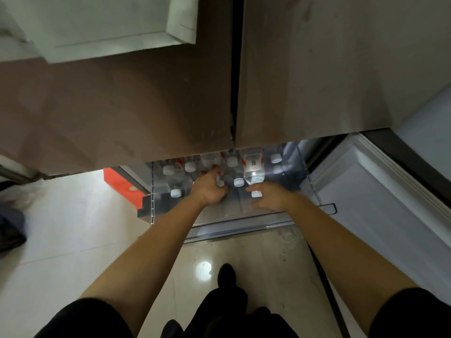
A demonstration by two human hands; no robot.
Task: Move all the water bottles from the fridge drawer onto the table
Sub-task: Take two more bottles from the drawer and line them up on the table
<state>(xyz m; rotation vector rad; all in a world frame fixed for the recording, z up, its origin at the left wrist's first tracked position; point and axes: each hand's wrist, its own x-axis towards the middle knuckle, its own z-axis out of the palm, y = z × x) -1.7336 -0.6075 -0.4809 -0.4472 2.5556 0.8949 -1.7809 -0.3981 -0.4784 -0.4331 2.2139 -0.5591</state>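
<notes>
Head view, looking down at a clear plastic fridge drawer [244, 222] that stands pulled out below two closed brown upper doors [146, 93]. We see the water bottles [176, 184] inside the drawer. Most stand upright with white caps toward us, grouped from its left wall to its right rear corner.

The left hand [210, 189] reaches into the middle of the drawer. Its fingers are curled round the centre bottle [220, 183], whose white cap shows just beside the knuckles. The right hand [269, 196] lies just right of it, low over the front of the drawer. A labelled bottle [253, 167], with a red and white band, lies tilted with its cap pointing at this hand. We see the thumb above that cap and the fingers below it, but blur hides the contact, so we cannot tell whether the hand has closed on it. The two hands are near each other but apart.

Right of the drawer is a white lower door [366, 196], swung open. Left of it is an orange panel [122, 184]. The glossy tiled floor [85, 228] carries a dark bag [11, 230] at the left edge. Black sleeves [85, 318] and a black shoe [227, 273] show at the bottom.
</notes>
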